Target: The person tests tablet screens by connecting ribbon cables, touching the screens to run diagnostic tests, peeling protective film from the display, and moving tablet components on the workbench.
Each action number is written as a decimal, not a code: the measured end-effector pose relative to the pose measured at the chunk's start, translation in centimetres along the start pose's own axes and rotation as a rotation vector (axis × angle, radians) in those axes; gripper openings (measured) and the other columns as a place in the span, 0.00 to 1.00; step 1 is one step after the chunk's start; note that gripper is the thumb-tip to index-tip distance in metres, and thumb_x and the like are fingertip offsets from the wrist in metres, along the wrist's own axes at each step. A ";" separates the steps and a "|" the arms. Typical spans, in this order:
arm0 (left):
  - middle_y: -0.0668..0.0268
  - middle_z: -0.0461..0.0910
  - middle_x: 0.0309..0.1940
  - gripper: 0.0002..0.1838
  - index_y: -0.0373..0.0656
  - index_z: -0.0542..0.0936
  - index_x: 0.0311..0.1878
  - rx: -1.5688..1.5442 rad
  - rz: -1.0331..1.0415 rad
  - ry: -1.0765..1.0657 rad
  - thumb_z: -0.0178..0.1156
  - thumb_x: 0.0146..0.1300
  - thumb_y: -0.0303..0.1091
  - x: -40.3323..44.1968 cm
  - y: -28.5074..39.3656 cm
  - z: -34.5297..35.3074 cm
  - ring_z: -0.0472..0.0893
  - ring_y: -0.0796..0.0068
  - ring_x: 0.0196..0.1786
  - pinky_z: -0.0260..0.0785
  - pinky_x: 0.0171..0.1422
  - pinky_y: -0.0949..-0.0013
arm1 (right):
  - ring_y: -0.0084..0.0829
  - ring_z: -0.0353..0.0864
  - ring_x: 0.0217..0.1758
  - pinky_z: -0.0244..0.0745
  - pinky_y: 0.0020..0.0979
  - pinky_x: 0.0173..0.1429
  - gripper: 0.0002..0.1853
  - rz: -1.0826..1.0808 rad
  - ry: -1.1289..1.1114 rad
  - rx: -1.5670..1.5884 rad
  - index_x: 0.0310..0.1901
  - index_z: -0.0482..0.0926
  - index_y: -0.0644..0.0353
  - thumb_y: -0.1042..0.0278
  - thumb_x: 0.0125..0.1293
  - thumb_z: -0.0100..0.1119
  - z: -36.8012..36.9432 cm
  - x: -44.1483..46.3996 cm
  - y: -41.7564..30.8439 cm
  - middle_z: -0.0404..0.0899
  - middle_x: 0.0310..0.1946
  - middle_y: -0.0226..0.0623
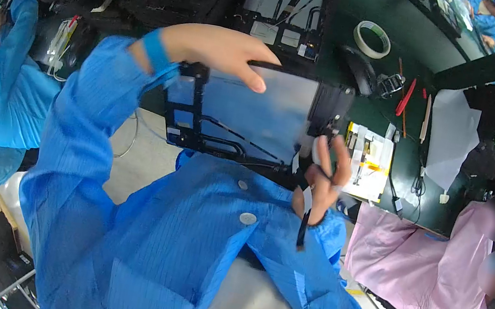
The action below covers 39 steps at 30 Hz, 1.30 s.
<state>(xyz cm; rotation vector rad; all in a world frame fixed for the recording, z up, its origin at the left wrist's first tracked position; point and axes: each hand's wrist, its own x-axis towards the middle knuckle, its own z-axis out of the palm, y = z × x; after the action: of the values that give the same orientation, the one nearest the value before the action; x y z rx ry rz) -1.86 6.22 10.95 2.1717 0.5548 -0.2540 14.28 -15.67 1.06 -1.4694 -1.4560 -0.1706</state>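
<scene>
A flat black-framed panel [255, 109] with a shiny grey-blue reflective face and black cables along its near side is tilted up in front of my chest. My left hand [223, 51], with a blue band at the wrist, is closed over its far edge, thumb on the shiny face and the other fingers hidden behind. At the panel's near right corner is my right hand [327, 185], slightly blurred, its fingers bent. A narrow black and white strip [303, 230] hangs from between its thumb and fingers.
Beyond the panel lies a similar black-framed unit [286, 9]. To the right are a tape roll [371, 40], a black mouse [356, 69], a red pen-like tool [406, 98], a white and yellow battery-like pack [366, 162] and a white sheet [452, 138]. People sit on both sides.
</scene>
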 end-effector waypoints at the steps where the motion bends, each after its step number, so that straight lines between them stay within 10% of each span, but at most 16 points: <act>1: 0.51 0.75 0.49 0.31 0.35 0.71 0.58 -0.162 0.036 -0.129 0.64 0.55 0.43 1.8 -1.6 0.2 0.74 0.58 0.51 0.62 0.60 0.65 | 0.42 0.71 0.52 0.63 0.38 0.59 0.30 0.005 -0.095 -0.015 0.53 0.76 0.64 0.85 0.40 0.52 -0.3 0.2 -0.2 0.72 0.52 0.49; 7: 0.51 0.74 0.52 0.36 0.35 0.65 0.63 0.041 -0.015 -0.269 0.63 0.56 0.46 5.7 -2.6 0.0 0.72 0.65 0.56 0.62 0.61 0.66 | 0.41 0.69 0.53 0.64 0.39 0.57 0.28 0.013 -0.356 -0.187 0.57 0.73 0.56 0.76 0.49 0.61 1.3 0.5 -0.1 0.70 0.52 0.40; 13: 0.51 0.62 0.65 0.34 0.37 0.60 0.66 0.128 0.314 0.396 0.58 0.58 0.37 0.2 -2.1 2.1 0.61 0.59 0.69 0.51 0.72 0.61 | 0.40 0.68 0.53 0.62 0.40 0.57 0.25 0.063 -0.501 -0.183 0.54 0.75 0.55 0.71 0.51 0.62 1.5 1.4 0.0 0.70 0.51 0.38; 19: 0.56 0.56 0.69 0.49 0.39 0.55 0.69 0.095 -0.114 0.602 0.68 0.43 0.42 -10.2 -2.7 6.1 0.55 0.56 0.71 0.45 0.74 0.60 | 0.44 0.69 0.54 0.64 0.39 0.58 0.28 0.135 -0.615 -0.065 0.58 0.71 0.55 0.72 0.52 0.62 -2.3 5.0 0.5 0.69 0.55 0.42; 30: 0.52 0.65 0.58 0.59 0.47 0.52 0.71 -0.018 -0.314 0.786 0.76 0.33 0.43 -8.8 -4.7 13.1 0.67 0.50 0.58 0.62 0.60 0.55 | 0.32 0.81 0.40 0.74 0.28 0.44 0.12 0.190 -0.580 -0.187 0.46 0.79 0.58 0.73 0.61 0.55 -5.4 14.6 12.2 0.78 0.43 0.41; 39: 0.54 0.69 0.47 0.65 0.47 0.52 0.71 0.054 -0.308 0.736 0.77 0.24 0.46 -8.5 -4.4 12.2 0.71 0.52 0.49 0.65 0.54 0.57 | 0.44 0.82 0.39 0.76 0.38 0.42 0.13 0.620 -0.648 -0.628 0.48 0.73 0.60 0.65 0.64 0.52 -4.5 19.4 27.2 0.80 0.39 0.46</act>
<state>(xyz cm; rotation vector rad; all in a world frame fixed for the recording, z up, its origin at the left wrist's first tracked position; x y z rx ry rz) -11.21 -3.67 3.51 2.1907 1.3044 0.3969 43.65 0.77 2.25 -2.5988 -1.4051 0.2886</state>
